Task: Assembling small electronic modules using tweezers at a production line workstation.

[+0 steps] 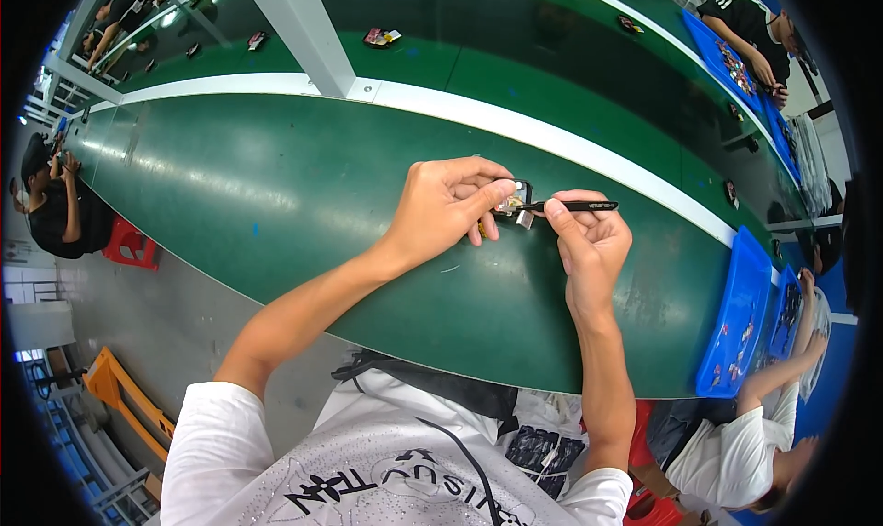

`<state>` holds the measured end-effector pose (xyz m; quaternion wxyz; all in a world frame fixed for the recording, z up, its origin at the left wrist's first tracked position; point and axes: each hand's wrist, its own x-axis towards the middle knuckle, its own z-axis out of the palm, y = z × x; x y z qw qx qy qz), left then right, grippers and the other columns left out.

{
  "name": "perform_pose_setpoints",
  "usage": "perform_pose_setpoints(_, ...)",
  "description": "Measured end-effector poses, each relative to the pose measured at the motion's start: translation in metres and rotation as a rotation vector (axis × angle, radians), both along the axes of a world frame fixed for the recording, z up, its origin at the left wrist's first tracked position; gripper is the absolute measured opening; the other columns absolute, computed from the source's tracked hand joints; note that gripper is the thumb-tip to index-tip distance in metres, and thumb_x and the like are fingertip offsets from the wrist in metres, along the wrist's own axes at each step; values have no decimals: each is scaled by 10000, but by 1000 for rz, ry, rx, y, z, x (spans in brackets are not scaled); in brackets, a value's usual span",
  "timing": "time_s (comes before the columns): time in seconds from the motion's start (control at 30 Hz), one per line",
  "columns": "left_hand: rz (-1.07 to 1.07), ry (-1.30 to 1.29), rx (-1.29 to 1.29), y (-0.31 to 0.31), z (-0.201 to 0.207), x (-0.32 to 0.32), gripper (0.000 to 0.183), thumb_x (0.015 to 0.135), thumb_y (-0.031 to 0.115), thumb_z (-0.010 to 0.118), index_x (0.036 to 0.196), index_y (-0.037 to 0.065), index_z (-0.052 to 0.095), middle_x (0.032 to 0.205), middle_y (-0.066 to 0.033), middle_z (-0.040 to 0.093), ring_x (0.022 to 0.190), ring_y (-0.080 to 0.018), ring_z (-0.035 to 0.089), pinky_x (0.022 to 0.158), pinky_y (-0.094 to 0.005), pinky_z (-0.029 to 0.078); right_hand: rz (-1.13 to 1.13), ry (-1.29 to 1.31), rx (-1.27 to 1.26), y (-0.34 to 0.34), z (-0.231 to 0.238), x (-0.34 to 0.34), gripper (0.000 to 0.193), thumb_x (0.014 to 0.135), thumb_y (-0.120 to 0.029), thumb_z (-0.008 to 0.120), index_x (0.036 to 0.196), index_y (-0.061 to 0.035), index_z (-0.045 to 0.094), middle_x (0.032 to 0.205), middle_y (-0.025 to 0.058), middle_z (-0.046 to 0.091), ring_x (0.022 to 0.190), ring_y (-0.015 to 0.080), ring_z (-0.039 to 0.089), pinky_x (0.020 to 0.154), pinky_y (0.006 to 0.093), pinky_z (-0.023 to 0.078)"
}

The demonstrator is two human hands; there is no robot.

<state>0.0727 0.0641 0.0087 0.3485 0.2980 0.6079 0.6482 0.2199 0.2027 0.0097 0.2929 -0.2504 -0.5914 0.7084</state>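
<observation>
Above the green table, my left hand (457, 200) is closed on a small electronic assembly (512, 203) with a dark frame and bright metal and yellowish parts. The left fingers cover part of it. A pair of black tweezers (589, 206) is pinched in my right hand (593, 241), lying nearly level. Their tips reach to the right side of the assembly, by a small silvery piece (525, 219). Whether the tips grip that piece is too small to tell.
The green table (322, 177) ends at a white rail (552, 144), with a white post (308, 39) on it. Past it, a green belt (515, 75) carries small assemblies (382, 38). A blue tray (733, 319) of small parts stands at right. Co-workers sit left and right.
</observation>
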Motion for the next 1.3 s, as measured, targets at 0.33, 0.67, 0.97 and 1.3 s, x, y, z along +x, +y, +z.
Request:
perform_pose_setpoints(0.33,36,39,8,-1,-1,2,207,968,38,676,1105,-115,689,849,-147,734,606,-154,705,469,-243,525,86,-21,-2,-1,0,-2,126,913,31,728,1018,64,669,931,123,726,843,137,708,754,234,555)
perform_pose_setpoints(0.67,52,137,-13,-1,-2,2,216,974,55,674,1107,-115,691,850,-150,732,614,-158,704,479,-248,533,79,-22,21,-1,-1,-2,121,912,21,732,1010,52,669,921,116,727,799,113,694,669,212,524)
perform_pose_setpoints(0.97,-89,-95,-33,-1,-7,-6,274,1017,135,638,1125,-116,671,910,-162,725,614,-178,701,481,-259,548,69,12,25,1,-1,1,132,908,-2,751,1009,33,674,885,84,718,696,51,627,511,179,371)
perform_pose_setpoints(1.3,-46,-74,3,-1,-5,-4,265,994,106,670,1135,-119,659,892,-168,723,611,-181,705,467,-258,547,1,92,328,-4,-11,0,135,866,22,790,967,44,704,880,67,723,605,14,538,520,172,362)
